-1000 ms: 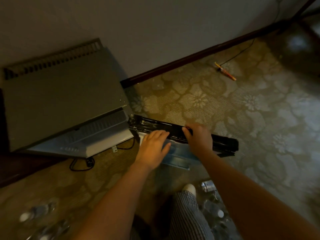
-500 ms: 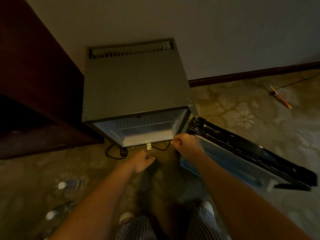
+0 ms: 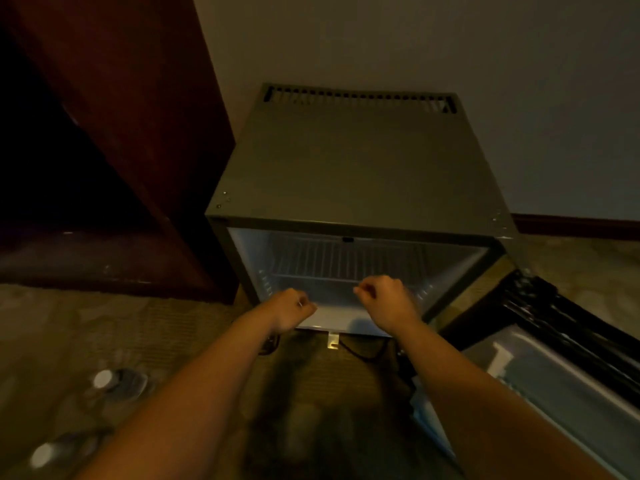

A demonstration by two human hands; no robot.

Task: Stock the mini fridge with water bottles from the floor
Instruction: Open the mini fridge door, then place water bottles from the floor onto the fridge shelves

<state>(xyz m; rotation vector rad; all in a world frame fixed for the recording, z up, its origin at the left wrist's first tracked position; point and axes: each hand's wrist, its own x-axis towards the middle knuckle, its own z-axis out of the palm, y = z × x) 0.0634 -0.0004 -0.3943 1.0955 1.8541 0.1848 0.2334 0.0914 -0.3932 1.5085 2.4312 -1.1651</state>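
A grey mini fridge [image 3: 356,168] stands against the wall with its door [image 3: 554,368] swung wide to the right. A wire shelf [image 3: 346,261] shows inside the white, lit compartment; no bottles are visible in it. My left hand [image 3: 289,311] and my right hand [image 3: 386,301] hover side by side at the front of the opening, both loosely curled with nothing in them. Two water bottles with white caps lie on the carpet at lower left, one bottle [image 3: 117,381] nearer the fridge, the other bottle [image 3: 55,452] at the frame's edge.
A dark wooden cabinet [image 3: 114,150] stands close to the fridge's left side. A black power cable [image 3: 360,353] runs on the carpet under the fridge's front edge. The patterned carpet [image 3: 86,327] spreads left of my arms.
Both hands left the door's top edge and came in front of the fridge opening. The door now stands wide to the right, and my view swung from the floor on the right onto the fridge.
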